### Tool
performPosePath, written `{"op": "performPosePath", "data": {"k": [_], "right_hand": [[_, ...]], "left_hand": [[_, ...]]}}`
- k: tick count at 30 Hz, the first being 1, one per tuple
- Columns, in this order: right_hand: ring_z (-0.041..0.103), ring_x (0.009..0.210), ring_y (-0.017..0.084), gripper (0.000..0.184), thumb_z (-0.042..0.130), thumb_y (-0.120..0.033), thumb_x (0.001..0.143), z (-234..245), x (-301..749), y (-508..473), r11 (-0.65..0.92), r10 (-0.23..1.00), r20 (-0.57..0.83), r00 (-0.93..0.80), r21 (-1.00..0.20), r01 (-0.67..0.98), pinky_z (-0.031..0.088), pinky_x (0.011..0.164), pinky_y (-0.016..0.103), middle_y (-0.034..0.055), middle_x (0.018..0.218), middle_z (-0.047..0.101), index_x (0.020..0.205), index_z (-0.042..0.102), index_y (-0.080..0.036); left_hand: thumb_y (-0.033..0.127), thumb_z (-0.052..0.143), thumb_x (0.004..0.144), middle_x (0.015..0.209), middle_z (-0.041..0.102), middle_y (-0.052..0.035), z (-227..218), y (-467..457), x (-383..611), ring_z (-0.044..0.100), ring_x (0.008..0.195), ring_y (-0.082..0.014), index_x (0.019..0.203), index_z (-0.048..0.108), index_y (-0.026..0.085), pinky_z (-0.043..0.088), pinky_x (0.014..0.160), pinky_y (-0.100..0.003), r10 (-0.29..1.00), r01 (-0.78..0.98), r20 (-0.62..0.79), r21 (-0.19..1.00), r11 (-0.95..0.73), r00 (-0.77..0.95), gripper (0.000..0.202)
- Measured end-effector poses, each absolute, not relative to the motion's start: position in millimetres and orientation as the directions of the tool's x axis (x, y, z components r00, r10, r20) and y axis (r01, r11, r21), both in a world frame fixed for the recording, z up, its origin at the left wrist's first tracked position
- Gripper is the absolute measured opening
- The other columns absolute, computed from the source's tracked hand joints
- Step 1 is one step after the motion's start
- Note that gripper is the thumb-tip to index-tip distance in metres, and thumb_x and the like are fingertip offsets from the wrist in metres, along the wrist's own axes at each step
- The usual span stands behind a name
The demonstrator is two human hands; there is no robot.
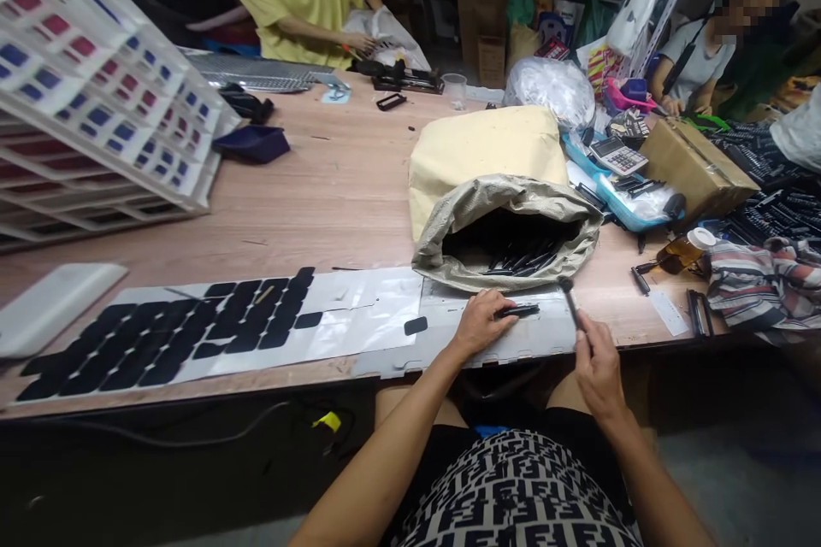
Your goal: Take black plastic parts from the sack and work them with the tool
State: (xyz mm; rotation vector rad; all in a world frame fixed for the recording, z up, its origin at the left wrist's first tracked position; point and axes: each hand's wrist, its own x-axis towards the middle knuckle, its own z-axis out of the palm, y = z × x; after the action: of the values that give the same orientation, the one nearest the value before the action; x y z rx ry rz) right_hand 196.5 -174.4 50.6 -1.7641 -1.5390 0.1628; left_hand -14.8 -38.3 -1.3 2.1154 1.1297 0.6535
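Observation:
My left hand [475,325] is closed on a slim black plastic piece [528,309], pinning it on a pale grey board [442,342] at the table's front edge. In my right hand [598,359] is a thin dark-handled tool [570,301] with a small rounded head, raised just right of that piece. The tool's exact kind is too small to tell. Just beyond both hands a beige sack [475,149] lies with its rolled mouth towards me, and slim black pieces [522,256] show inside. One black rounded patch [416,326] lies left of my left hand.
Rows of black rounded patches [147,333] lie on a white sheet [365,299] at left. A white plastic crate [121,102] stands behind. Right are a blue tray [609,188], cardboard box [696,167], amber bottle [681,252] and striped cloth [747,286]. Other people sit across the table.

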Motion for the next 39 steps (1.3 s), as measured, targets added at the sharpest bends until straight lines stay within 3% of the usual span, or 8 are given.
{"op": "performPosePath", "data": {"k": [4, 9, 20, 24, 28, 32, 35, 39], "right_hand": [[0.064, 0.103, 0.019, 0.038, 0.042, -0.024, 0.1, 50.0, 166.0, -180.0, 0.158, 0.941, 0.322, 0.107, -0.696, 0.701, 0.055, 0.093, 0.033, 0.0096, 0.108, 0.066, 0.133, 0.061, -0.021], [0.065, 0.097, 0.018, 0.04, 0.04, -0.022, 0.101, 38.9, 155.1, -180.2, 0.195, 0.943, 0.329, 0.057, -0.681, 0.706, 0.056, 0.089, 0.032, 0.0088, 0.104, 0.064, 0.136, 0.058, -0.023], [0.065, 0.098, 0.018, 0.037, 0.041, -0.024, 0.1, 36.3, 165.7, -185.5, 0.132, 0.946, 0.302, 0.119, -0.694, 0.708, 0.056, 0.089, 0.031, 0.0095, 0.104, 0.065, 0.13, 0.063, -0.02], [0.063, 0.105, 0.019, 0.035, 0.044, -0.025, 0.099, 39.7, 184.1, -180.5, 0.074, 0.917, 0.338, 0.211, -0.665, 0.744, 0.052, 0.095, 0.034, 0.0095, 0.11, 0.066, 0.126, 0.065, -0.02], [0.062, 0.095, 0.021, 0.037, 0.044, -0.023, 0.096, 39.8, 228.7, -163.5, -0.104, 0.844, 0.405, 0.35, -0.517, 0.85, 0.051, 0.086, 0.034, 0.0105, 0.104, 0.064, 0.125, 0.065, -0.017], [0.052, 0.076, 0.018, 0.036, 0.046, -0.018, 0.093, 32.8, 269.8, -142.7, -0.411, 0.789, 0.4, 0.467, -0.222, 0.884, 0.037, 0.064, 0.03, 0.0092, 0.096, 0.059, 0.123, 0.067, -0.017], [0.049, 0.08, 0.019, 0.032, 0.048, -0.017, 0.093, 25.4, 279.1, -128.5, -0.458, 0.784, 0.449, 0.428, -0.045, 0.888, 0.03, 0.065, 0.031, 0.0098, 0.094, 0.059, 0.116, 0.071, -0.018], [0.048, 0.086, 0.022, 0.03, 0.048, -0.02, 0.096, 15.4, 273.3, -116.7, -0.47, 0.758, 0.525, 0.388, 0.026, 0.882, 0.027, 0.068, 0.033, 0.0098, 0.094, 0.059, 0.117, 0.069, -0.02]], "left_hand": [[0.029, 0.072, 0.083, 0.095, 0.067, -0.0016, 1.5, -38.7, -13.3, 0.057, 0.097, -0.0208, 0.101, 0.074, 0.025, 0.039, 0.087, -0.034, 0.868, 0.538, 0.117, 0.742, -0.4, 0.483, 0.019], [0.026, 0.071, 0.083, 0.093, 0.066, -0.0016, 4.6, -37.9, -12.8, 0.056, 0.096, -0.0209, 0.093, 0.075, 0.025, 0.039, 0.085, -0.035, 0.866, 0.552, 0.091, 0.736, -0.391, 0.491, 0.011], [0.03, 0.074, 0.081, 0.092, 0.067, -0.0007, -1.1, -37.4, -11.3, 0.057, 0.097, -0.0205, 0.1, 0.076, 0.026, 0.04, 0.088, -0.035, 0.881, 0.545, 0.098, 0.753, -0.369, 0.463, 0.019], [0.03, 0.073, 0.081, 0.092, 0.067, -0.0013, -1.1, -36.7, -12.2, 0.057, 0.097, -0.0207, 0.1, 0.076, 0.025, 0.04, 0.089, -0.035, 0.877, 0.541, 0.101, 0.752, -0.376, 0.47, 0.02], [0.029, 0.072, 0.081, 0.092, 0.066, -0.0011, -2.3, -38.0, -12.7, 0.057, 0.098, -0.0212, 0.1, 0.075, 0.025, 0.04, 0.09, -0.035, 0.87, 0.542, 0.108, 0.744, -0.391, 0.48, 0.02], [0.029, 0.071, 0.082, 0.091, 0.066, -0.0017, -3.1, -36.7, -11.8, 0.057, 0.098, -0.0219, 0.1, 0.074, 0.025, 0.04, 0.092, -0.036, 0.864, 0.537, 0.114, 0.741, -0.403, 0.491, 0.019], [0.031, 0.067, 0.085, 0.093, 0.066, -0.0029, 2.6, -34.6, -12.4, 0.057, 0.098, -0.0225, 0.101, 0.073, 0.024, 0.041, 0.092, -0.038, 0.856, 0.525, 0.117, 0.746, -0.411, 0.504, 0.018], [0.033, 0.052, 0.093, 0.103, 0.066, -0.0069, 14.3, -56.1, -22.6, 0.06, 0.097, -0.0217, 0.111, 0.067, 0.022, 0.047, 0.09, -0.036, 0.824, 0.403, 0.169, 0.808, -0.43, 0.541, 0.026]]}}
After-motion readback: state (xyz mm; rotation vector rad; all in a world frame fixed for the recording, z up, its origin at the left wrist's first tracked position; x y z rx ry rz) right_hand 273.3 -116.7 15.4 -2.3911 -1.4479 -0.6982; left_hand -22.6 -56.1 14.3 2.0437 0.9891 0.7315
